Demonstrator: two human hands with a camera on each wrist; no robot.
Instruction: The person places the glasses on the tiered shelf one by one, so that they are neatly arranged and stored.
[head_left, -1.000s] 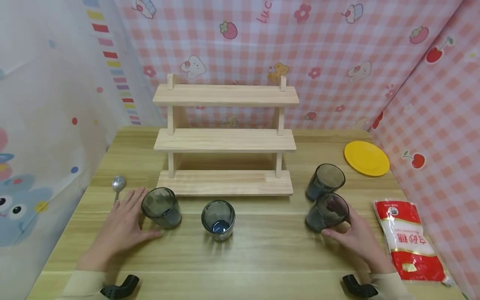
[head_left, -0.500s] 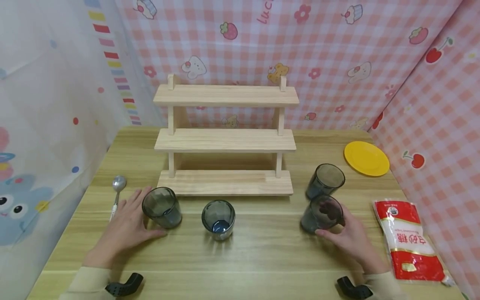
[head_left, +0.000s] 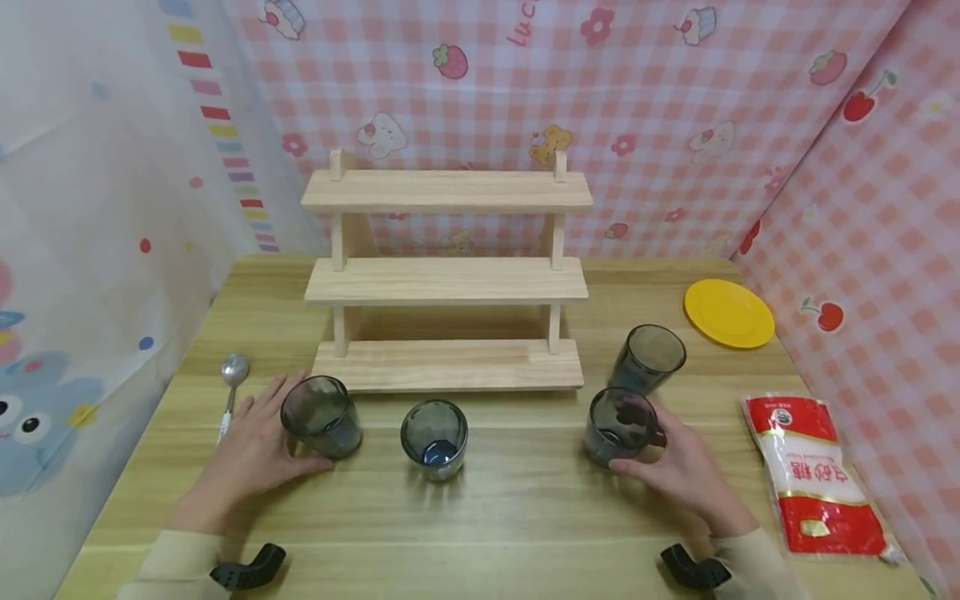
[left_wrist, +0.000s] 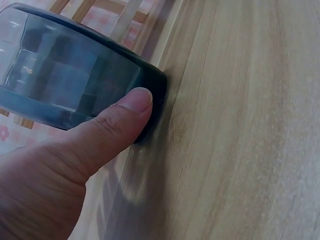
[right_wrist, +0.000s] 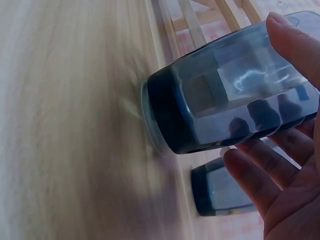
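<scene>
In the head view, four-fingered reach aside, my left hand (head_left: 258, 446) lies beside a smoky grey drinking glass (head_left: 322, 417) at the left. Its fingers look extended along the far-left side, and the thumb touches the base in the left wrist view; the fingers are hidden there. My right hand (head_left: 682, 471) holds a second such glass (right_wrist: 220, 90), thumb on one side and fingers curled round the other. Whether its base touches the table cannot be told. Another glass (head_left: 435, 440) stands between the hands, and one more (head_left: 648, 358) stands just behind the held glass.
A three-tier wooden shelf (head_left: 446, 279) stands at the back. To the left lies a spoon (head_left: 233, 379). A yellow plate (head_left: 729, 313) and a red-and-white sugar bag (head_left: 813, 475) are on the right. Patterned cloth hangs behind and at both sides.
My right hand has moved left with its glass, away from the sugar bag. The left hand shifted slightly right against its glass, which stayed in place. The head view moved a little.
</scene>
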